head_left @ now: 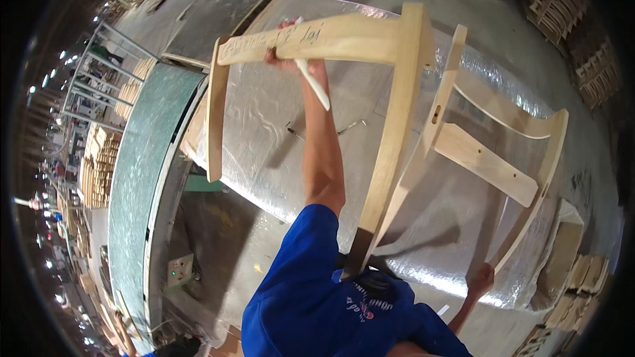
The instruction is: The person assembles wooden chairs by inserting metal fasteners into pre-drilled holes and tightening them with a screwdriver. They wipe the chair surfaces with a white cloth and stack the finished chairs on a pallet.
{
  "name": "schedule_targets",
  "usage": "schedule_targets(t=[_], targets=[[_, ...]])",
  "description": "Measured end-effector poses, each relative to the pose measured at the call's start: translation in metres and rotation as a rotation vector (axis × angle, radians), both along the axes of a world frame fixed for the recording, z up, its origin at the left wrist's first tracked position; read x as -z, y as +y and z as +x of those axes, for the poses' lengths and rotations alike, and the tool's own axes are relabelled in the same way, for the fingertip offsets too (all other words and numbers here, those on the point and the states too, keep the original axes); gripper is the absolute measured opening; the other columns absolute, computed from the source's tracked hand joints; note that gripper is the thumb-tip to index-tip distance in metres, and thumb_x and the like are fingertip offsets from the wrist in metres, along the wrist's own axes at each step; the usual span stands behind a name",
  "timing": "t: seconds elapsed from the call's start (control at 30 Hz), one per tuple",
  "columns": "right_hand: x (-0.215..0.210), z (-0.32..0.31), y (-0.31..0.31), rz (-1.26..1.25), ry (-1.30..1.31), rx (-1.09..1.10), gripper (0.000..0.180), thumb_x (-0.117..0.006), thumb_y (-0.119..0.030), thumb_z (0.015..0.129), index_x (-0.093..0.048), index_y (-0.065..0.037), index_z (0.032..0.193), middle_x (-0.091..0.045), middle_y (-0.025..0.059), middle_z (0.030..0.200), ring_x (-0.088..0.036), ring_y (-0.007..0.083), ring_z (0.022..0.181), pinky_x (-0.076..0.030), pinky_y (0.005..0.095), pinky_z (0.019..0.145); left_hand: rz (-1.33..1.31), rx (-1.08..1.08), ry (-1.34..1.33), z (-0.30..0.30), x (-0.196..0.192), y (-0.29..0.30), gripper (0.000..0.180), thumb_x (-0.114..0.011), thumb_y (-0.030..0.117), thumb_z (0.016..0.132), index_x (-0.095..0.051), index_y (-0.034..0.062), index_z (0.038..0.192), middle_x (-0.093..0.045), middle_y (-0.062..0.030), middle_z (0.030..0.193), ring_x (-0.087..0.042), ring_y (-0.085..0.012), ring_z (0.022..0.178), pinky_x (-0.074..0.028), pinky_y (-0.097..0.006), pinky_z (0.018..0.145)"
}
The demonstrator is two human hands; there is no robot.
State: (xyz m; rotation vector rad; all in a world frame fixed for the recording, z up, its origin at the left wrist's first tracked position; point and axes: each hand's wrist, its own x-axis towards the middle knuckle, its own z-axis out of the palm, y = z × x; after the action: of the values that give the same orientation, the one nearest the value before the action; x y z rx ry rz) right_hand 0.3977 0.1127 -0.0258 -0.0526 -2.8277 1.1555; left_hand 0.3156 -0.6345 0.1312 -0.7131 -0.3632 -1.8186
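My left hand (283, 59) is closed around a broad, pale wooden rail (350, 38) with handwriting on it, part of a chair frame. A slim white tapered object (314, 84), its kind unclear, pokes out below the rail beside my wrist. From the rail's right end a long wooden post (395, 125) runs back toward my body; a shorter curved piece (215, 119) hangs at its left end. To the right, a side with a flat crossbar (486, 164) and a curved rail (506, 111) slants away. My right hand (481, 281) grips the lower end of its outer leg (529, 228).
Beneath the frame lies a work surface wrapped in clear film (264, 152), with a small metal piece (350, 127) on it. A green-topped bench (149, 139) stands at left, near stacked wooden parts (102, 158). More wooden parts (589, 277) are stacked at right.
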Motion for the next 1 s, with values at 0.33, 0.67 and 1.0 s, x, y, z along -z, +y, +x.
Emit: schedule_targets(t=[0.33,0.67,1.0], targets=[[-0.111,-0.127,0.015,-0.234,0.314,-0.167,0.020,-0.058,-0.016,0.091,-0.064,0.001,0.101,-0.067,0.0083,0.090,-0.062,0.0136,0.085,-0.050,0.0286,0.075,0.013,0.095,-0.004,-0.074,-0.188,0.229,0.062,-0.052,0.056,0.076,-0.053,0.0043,0.109,-0.061,-0.0086,0.096,-0.057,-0.0245,0.096,-0.045,-0.041,0.090],[-0.215,-0.231,0.050,-0.350,0.592,-0.279,0.025,-0.056,-0.011,0.089,-0.059,0.001,0.111,-0.062,0.0109,0.110,-0.060,0.0210,0.097,-0.048,0.0346,0.078,-0.024,0.308,-0.534,-0.127,-0.202,0.530,0.042,-0.045,0.041,0.084,-0.052,0.0045,0.104,-0.057,-0.0073,0.096,-0.054,-0.0175,0.092,-0.045,-0.030,0.082],[-0.215,-0.294,0.040,-0.848,0.778,-0.018,0.016,-0.063,-0.008,0.079,-0.064,0.004,0.089,-0.067,0.0093,0.077,-0.065,0.0173,0.069,-0.052,0.0308,0.066,-0.015,0.164,-0.796,-0.092,-0.167,0.634,0.037,-0.047,0.028,0.082,-0.055,0.0015,0.107,-0.054,-0.0097,0.111,-0.051,-0.0219,0.106,-0.042,-0.035,0.092]])
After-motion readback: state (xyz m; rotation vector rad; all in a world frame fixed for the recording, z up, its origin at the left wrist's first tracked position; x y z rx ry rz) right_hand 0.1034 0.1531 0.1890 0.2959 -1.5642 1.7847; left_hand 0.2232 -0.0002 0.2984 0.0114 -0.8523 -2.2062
